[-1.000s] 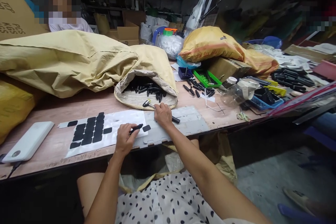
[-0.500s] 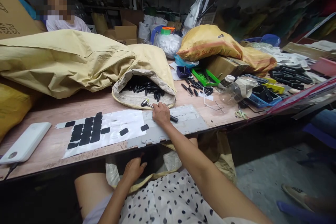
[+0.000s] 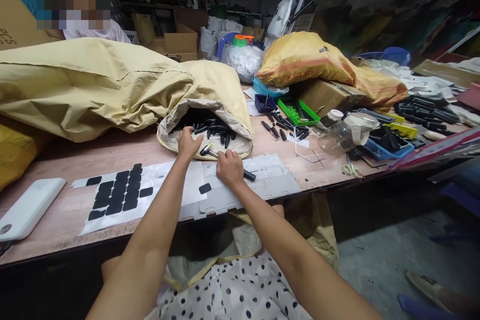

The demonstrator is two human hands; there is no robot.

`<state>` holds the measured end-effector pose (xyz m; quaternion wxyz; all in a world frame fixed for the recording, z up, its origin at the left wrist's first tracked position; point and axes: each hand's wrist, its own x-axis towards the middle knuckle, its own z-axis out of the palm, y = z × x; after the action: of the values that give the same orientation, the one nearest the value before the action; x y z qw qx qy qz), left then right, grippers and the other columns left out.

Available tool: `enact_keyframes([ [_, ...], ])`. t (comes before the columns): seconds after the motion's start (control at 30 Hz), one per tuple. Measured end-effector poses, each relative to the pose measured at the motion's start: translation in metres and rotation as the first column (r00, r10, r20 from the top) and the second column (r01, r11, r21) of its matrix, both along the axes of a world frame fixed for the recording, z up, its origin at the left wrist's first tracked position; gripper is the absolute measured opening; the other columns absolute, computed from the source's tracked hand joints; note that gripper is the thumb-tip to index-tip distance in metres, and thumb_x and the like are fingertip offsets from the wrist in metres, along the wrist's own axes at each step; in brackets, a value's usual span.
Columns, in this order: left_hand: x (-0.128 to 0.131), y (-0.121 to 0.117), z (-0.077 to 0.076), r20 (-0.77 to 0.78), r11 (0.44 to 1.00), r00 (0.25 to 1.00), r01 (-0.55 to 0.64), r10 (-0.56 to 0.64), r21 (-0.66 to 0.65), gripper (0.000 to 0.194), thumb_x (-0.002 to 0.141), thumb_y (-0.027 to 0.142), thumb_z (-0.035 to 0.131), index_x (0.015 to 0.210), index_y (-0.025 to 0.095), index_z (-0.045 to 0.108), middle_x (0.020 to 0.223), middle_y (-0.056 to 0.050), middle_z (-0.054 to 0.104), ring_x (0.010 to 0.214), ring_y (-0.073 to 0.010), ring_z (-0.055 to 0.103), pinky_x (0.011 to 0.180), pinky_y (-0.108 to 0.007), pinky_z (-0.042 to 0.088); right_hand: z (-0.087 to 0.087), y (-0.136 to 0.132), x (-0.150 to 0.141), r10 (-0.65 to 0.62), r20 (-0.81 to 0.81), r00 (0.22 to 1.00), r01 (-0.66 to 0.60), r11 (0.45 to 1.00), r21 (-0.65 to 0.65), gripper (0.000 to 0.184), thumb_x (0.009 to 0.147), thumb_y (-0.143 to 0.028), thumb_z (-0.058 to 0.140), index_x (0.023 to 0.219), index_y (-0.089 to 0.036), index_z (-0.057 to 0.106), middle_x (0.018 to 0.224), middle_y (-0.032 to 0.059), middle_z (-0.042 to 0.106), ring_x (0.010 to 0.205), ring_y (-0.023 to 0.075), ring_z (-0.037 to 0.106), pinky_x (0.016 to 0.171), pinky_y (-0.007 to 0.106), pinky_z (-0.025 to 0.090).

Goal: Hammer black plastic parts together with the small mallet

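My right hand (image 3: pixel 230 167) is wrapped round the handle of a small hammer (image 3: pixel 249 175), whose head points left, just in front of the sack's mouth. It rests above a grey board (image 3: pixel 268 172). At the opening of a beige sack (image 3: pixel 213 77), my left hand (image 3: pixel 189 143) reaches in with thumb and fingers apart. Its fingertips are beside a heap of slim black plastic parts (image 3: pixel 213 126); I see none gripped. A white sheet (image 3: pixel 157 173) with rows of black rounded pads (image 3: pixel 123 187) lies on the table, partly hidden by my left forearm.
A white power bank (image 3: pixel 33 207) lies at the left. To the right are a green tray (image 3: pixel 298 111), loose black parts, a clear plastic jug (image 3: pixel 333 137), scissors (image 3: pixel 351 170) and a blue basket (image 3: pixel 390 152). Behind stands a yellow sack (image 3: pixel 303 57); a person sits across the table.
My left hand has risen from below the table edge to the sack's mouth. My right hand keeps hold of the hammer in nearly the same place. The view has shifted slightly.
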<state>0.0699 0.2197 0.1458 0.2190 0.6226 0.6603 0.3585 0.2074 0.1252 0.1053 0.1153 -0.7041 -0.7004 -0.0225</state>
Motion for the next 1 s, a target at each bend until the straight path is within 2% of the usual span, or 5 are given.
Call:
enact_keyframes([
  [0.23,0.016,0.052,-0.032,-0.219,0.999,0.975,-0.025,0.029,0.023,0.024,0.081,0.023,0.066,0.105,0.022,0.06,0.116,-0.017,0.067,0.122,-0.0397,0.054,0.106,-0.052,0.043,-0.003,0.001,-0.001,0.003,0.02,1.0,-0.003,1.0,0.025,0.023,0.097,-0.023,0.05,0.113,-0.022,0.066,0.105,0.0114,0.061,0.099,0.0269,0.05,0.082,0.036,0.039],
  [0.47,0.016,0.052,-0.026,-0.303,1.0,0.953,0.016,-0.019,-0.015,0.019,0.082,0.022,0.066,0.1,0.019,0.069,0.107,-0.016,0.073,0.121,-0.0398,0.054,0.107,-0.052,0.041,0.001,-0.001,-0.002,0.005,0.016,1.0,-0.005,1.0,-0.001,0.024,0.097,-0.023,0.049,0.114,-0.022,0.065,0.106,0.0112,0.061,0.099,0.0267,0.051,0.082,0.036,0.039],
  [0.7,-0.03,-0.037,-0.015,-0.127,0.99,0.991,0.057,-0.041,0.126,0.024,0.087,0.034,0.062,0.102,0.023,0.078,0.091,-0.007,0.073,0.102,-0.0307,0.061,0.096,-0.043,0.048,-0.001,0.001,-0.001,0.003,0.002,1.0,-0.003,1.0,0.007,0.024,0.098,-0.023,0.048,0.115,-0.022,0.066,0.108,0.0118,0.062,0.1,0.0269,0.051,0.083,0.036,0.039],
  [0.87,-0.067,-0.122,-0.042,-0.129,0.982,0.978,0.172,-0.162,0.074,0.02,0.085,0.037,0.065,0.096,0.028,0.079,0.086,-0.004,0.071,0.092,-0.0273,0.061,0.09,-0.041,0.05,-0.003,0.002,0.001,0.011,-0.014,1.0,-0.01,1.0,0.013,0.026,0.098,-0.023,0.048,0.117,-0.021,0.066,0.11,0.0126,0.062,0.102,0.0273,0.051,0.083,0.036,0.039],
  [1.0,-0.071,-0.138,-0.058,-0.145,0.983,0.974,0.182,-0.176,0.026,0.019,0.084,0.037,0.067,0.095,0.028,0.079,0.088,-0.004,0.071,0.094,-0.0273,0.061,0.09,-0.041,0.05,0.0,0.004,0.002,-0.005,-0.018,1.0,0.005,1.0,-0.009,0.027,0.101,-0.026,0.047,0.119,-0.022,0.068,0.112,0.0127,0.063,0.103,0.0269,0.053,0.085,0.036,0.04],
])
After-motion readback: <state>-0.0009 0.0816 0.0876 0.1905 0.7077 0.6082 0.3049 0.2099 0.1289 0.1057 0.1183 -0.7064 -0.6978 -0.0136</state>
